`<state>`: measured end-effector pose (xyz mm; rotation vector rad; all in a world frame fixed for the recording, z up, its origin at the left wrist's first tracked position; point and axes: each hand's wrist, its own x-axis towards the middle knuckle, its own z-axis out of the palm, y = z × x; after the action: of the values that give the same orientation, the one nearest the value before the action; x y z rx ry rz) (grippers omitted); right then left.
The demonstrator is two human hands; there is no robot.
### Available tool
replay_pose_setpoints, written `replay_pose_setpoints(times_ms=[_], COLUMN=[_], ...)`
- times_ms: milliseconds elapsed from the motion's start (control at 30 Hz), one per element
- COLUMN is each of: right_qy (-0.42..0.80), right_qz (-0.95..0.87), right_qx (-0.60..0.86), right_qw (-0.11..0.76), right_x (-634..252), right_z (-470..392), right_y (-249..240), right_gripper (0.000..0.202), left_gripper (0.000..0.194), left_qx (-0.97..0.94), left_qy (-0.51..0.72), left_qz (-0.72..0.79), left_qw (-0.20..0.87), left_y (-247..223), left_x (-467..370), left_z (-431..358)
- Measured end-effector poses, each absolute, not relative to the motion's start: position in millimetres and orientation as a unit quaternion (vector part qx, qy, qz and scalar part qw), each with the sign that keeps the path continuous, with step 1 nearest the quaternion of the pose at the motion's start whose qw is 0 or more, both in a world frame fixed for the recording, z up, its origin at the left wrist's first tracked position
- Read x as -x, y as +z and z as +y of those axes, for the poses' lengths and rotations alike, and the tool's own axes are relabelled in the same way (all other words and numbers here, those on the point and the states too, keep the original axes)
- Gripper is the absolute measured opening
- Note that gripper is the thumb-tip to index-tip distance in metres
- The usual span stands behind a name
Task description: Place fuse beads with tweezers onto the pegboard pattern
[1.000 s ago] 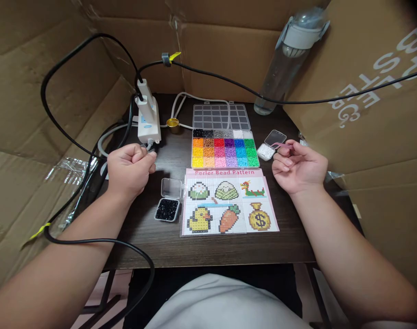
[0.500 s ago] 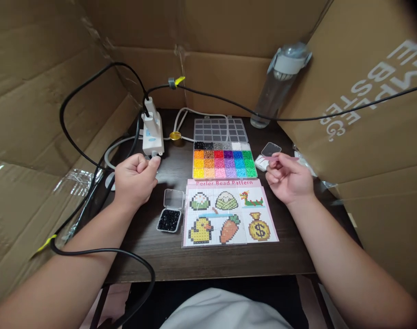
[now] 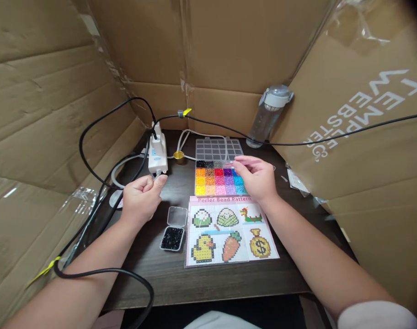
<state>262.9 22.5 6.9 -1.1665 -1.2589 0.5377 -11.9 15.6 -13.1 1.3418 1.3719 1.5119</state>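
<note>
My right hand pinches a pair of pink tweezers over the upper right part of the bead box. The tweezer tips are near the grey and white beads; I cannot tell whether they touch or grip a bead. This box is divided into colour compartments, its clear lid folded back. My left hand is closed in a fist beside the power strip, no object showing in it. A pattern sheet with bead pictures lies before the box. Left of it sits a small open case of black beads.
Black cables loop at the left, one across my left forearm, another across the back. A clear bottle stands at the back right. A gold round object lies near the white cord. Cardboard walls surround the dark table.
My right hand has moved left with the tweezers, from beside the bead box to over it. My left hand stays closed beside the power strip. The camera view has tilted upward.
</note>
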Motion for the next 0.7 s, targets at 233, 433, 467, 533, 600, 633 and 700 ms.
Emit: replay_pose_setpoints(times_ms=[233,433,467,533,600,633,700], right_qy=[0.053,-0.035,-0.039,-0.041,-0.038,-0.034,-0.022], right_qz=[-0.543,-0.597,-0.598,-0.604,-0.614,-0.619,-0.627], right_qx=[0.517,0.513,0.525,0.538,0.528,0.517,0.495], right_qw=[0.659,0.616,0.605,0.587,0.586,0.591,0.6], right_x=[-282,-290,-289,-288,-287,-286,-284], right_z=[27,19,19,19,20,20,21], right_y=[-14,-13,-13,-15,-18,-20,-22], right_gripper=[0.009,0.012,0.012,0.014,0.014,0.014,0.013], left_gripper=[0.062,0.062,0.061,0.061,0.061,0.061,0.06], left_qx=[-0.459,-0.457,-0.455,-0.454,-0.453,-0.453,-0.466], left_qy=[0.599,0.606,0.606,0.604,0.599,0.595,0.585], left_qz=[0.52,0.519,0.523,0.53,0.534,0.536,0.539], left_qw=[0.401,0.393,0.389,0.385,0.388,0.392,0.387], left_y=[-9,-11,-11,-11,-11,-11,-13], left_x=[7,5,5,4,4,4,4], left_z=[19,23,23,23,23,22,22])
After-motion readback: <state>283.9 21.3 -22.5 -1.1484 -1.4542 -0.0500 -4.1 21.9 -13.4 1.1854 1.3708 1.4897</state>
